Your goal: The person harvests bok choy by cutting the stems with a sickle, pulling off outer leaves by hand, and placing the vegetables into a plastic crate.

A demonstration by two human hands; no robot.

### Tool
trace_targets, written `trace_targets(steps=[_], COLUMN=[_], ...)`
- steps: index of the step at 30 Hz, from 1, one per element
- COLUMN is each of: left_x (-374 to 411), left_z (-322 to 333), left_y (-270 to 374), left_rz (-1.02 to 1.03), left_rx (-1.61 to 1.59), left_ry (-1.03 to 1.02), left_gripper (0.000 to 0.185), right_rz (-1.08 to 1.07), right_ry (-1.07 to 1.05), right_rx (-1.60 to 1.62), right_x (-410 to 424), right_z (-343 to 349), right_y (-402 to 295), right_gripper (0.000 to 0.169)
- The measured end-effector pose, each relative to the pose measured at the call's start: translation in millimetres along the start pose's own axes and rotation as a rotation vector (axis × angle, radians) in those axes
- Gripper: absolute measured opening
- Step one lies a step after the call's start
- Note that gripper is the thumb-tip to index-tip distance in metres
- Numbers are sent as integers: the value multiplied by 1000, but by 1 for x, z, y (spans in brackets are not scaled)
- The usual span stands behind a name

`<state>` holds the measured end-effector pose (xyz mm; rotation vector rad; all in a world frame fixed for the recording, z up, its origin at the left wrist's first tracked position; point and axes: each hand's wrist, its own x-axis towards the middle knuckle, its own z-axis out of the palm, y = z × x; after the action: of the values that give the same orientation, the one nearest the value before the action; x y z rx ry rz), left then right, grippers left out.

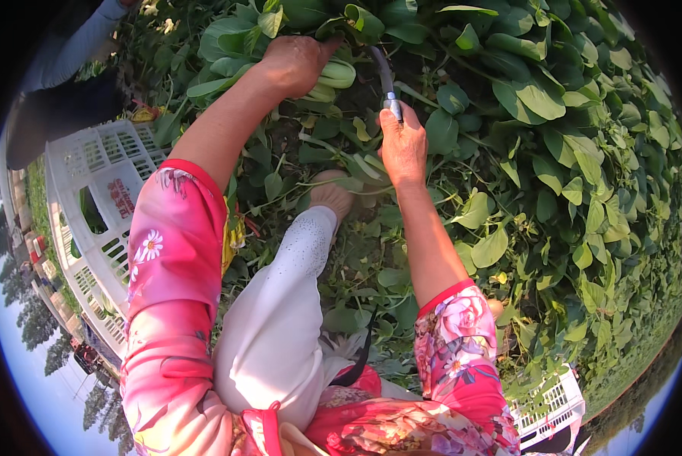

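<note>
My left hand (298, 65) is closed around a bunch of bok choy (336, 75), whose pale stem bases stick out past my fingers and whose green leaves spread to the upper left. In my right hand (405, 145) is the handle of a sickle (382, 65). Its dark, curved blade points up and away from me, just right of the stem bases. The blade's tip is hidden among leaves. Cut-looking leaves and stems (369, 168) lie on the ground below both hands.
A white slatted plastic crate (104, 154) bearing writing stands at my left, and another crate (552, 402) is at lower right. Dense bok choy plants (538, 102) fill the right side. My foot (331, 196) rests among low greenery. Another person's sleeve (81, 48) shows at upper left.
</note>
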<state>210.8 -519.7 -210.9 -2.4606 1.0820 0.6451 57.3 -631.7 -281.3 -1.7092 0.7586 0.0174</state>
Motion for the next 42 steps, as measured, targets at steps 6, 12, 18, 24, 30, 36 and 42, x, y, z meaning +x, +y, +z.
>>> trace_targets(steps=[6,12,18,24,30,36,42], left_x=[-23,-37,-55,-136,-235,-377,-465], left_z=[53,65,72,40,-5,-12,10], left_y=[-20,-2,5,40,42,-11,-68], left_rz=[-49,-205,-212,361,579,846,640], left_rx=[-626,-670,-841,-1997,-1586,-2069,-2175], left_ry=[-13,33,196,304,644,1023,1238], left_gripper=[95,86,76,84,106,96,68], right_rz=[-158,-301,-199,-367,-622,-923,-641], right_ry=[-62,-5,-149,102,211,-307,-689], right_rx=[-239,-534,-466,675,364,363,551], right_x=[12,23,-5,-76,-122,-225,-293], right_z=[12,16,-21,-61,-52,17,133], right_y=[1,13,19,-73,-189,-272,-299], right_gripper=[27,31,28,57,24,31,53])
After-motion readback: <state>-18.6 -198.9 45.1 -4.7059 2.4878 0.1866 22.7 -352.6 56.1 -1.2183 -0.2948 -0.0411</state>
